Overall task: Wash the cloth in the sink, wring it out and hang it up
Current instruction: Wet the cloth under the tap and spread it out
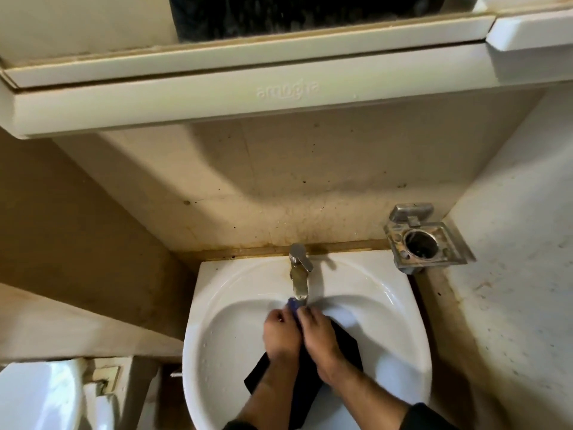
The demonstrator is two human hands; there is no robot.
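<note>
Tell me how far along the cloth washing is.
Done: the cloth is in the sink, under the tap. In hand: the left hand and right hand grip it together below the spout, apparently still washing; running water is too blurred to confirm. Left: wringing it out and hanging it up.
</note>
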